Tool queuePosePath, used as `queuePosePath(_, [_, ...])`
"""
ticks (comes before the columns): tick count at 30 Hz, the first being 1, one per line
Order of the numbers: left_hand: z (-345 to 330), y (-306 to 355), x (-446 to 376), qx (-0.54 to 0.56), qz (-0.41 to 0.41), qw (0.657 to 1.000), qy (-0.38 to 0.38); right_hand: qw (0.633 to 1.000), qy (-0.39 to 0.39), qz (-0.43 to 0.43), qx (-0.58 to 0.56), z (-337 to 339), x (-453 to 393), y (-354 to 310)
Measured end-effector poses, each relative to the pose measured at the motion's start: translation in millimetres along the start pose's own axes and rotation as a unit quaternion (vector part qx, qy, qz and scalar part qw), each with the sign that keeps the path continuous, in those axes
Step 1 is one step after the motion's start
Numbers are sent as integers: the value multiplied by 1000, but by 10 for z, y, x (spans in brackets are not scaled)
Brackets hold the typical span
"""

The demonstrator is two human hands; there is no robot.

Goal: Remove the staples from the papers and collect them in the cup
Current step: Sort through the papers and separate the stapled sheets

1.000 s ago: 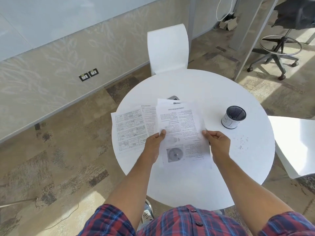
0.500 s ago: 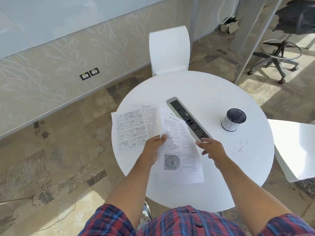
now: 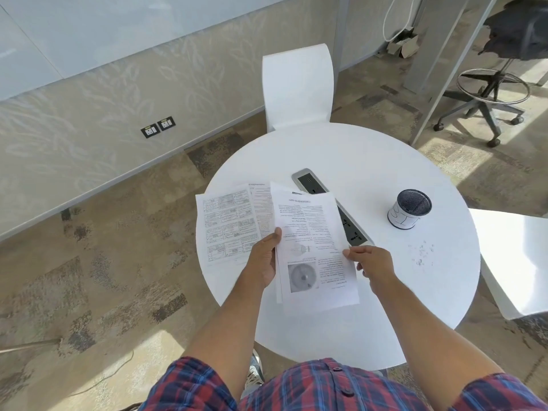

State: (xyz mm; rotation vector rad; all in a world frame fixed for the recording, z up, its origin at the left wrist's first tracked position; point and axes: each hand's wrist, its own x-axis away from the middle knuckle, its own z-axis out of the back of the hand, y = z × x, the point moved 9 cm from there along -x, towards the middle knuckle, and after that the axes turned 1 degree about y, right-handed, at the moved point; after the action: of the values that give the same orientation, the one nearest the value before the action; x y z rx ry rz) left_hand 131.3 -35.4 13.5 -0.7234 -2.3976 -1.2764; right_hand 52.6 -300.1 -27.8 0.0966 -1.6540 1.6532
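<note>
Printed papers (image 3: 314,247) held above the near side of the round white table (image 3: 370,161), pinched at the left edge by the left hand (image 3: 264,259) and at the right edge by the fingertips of the right hand (image 3: 370,262). Partly covering a power strip (image 3: 311,182) set in the tabletop, with another printed sheet (image 3: 228,223) lying flat just to the left. Farther right, a dark mesh cup (image 3: 409,209) upright on the table, and loose staples (image 3: 422,253) scattered near it.

The person is wearing a plaid shirt (image 3: 326,387) in red, blue and white, buttoned down the front with dark buttons; its short sleeves are leaving both forearms bare; no rings or watch are showing.
</note>
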Motion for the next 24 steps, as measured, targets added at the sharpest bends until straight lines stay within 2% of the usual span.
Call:
queuePosePath(6, [-32, 52, 45, -11, 2, 1000, -6, 999, 36, 27, 0, 81, -24, -79])
queuePosePath(10, [51, 76, 29, -30, 11, 999, 28, 989, 135, 50, -16, 325, -57, -149])
queuePosePath(14, [166, 86, -20, -43, 12, 998, 53, 970, 207, 115, -64, 572, -4, -313])
queuePosePath(18, [221, 100, -65, -55, 1, 997, 55, 956, 208, 167, -124, 675, 10, -497])
queuePosePath(24, [265, 147, -155, -116, -32, 992, 43, 940, 222, 196, -171, 791, 103, -633])
